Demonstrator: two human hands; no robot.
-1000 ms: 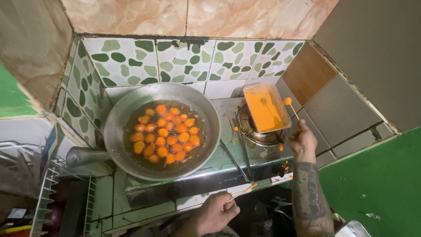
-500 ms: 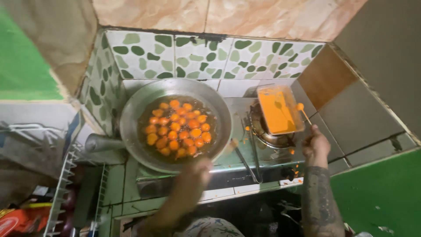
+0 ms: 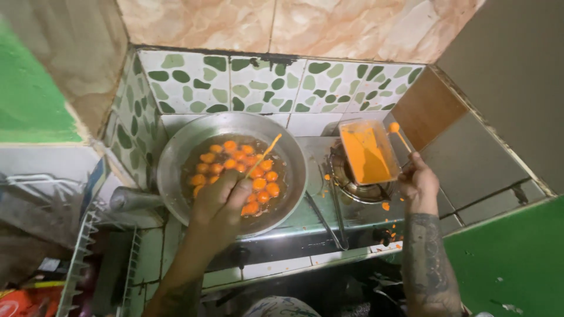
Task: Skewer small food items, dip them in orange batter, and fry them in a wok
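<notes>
A wide metal wok (image 3: 176, 147) sits on the left burner of a stove, full of oil with several orange battered balls (image 3: 235, 167) frying in it. My left hand (image 3: 220, 199) is over the wok's near side, gripping a thin stick (image 3: 265, 151) that points into the oil. To the right, a rectangular plastic tub of orange batter (image 3: 365, 151) rests on the right burner. My right hand (image 3: 418, 181) hovers beside the tub and pinches a skewer with one orange coated ball (image 3: 394, 127) on its tip.
Green-and-white patterned tiles (image 3: 264, 82) back the stove. Batter drips spot the steel stovetop (image 3: 385, 226). A wire rack (image 3: 79, 264) stands at the lower left, a green wall (image 3: 517, 264) at the right, and a brown board (image 3: 426, 111) behind the tub.
My left hand rose from below the stove's front edge to over the wok, now with a stick in it. The right hand stayed beside the batter tub.
</notes>
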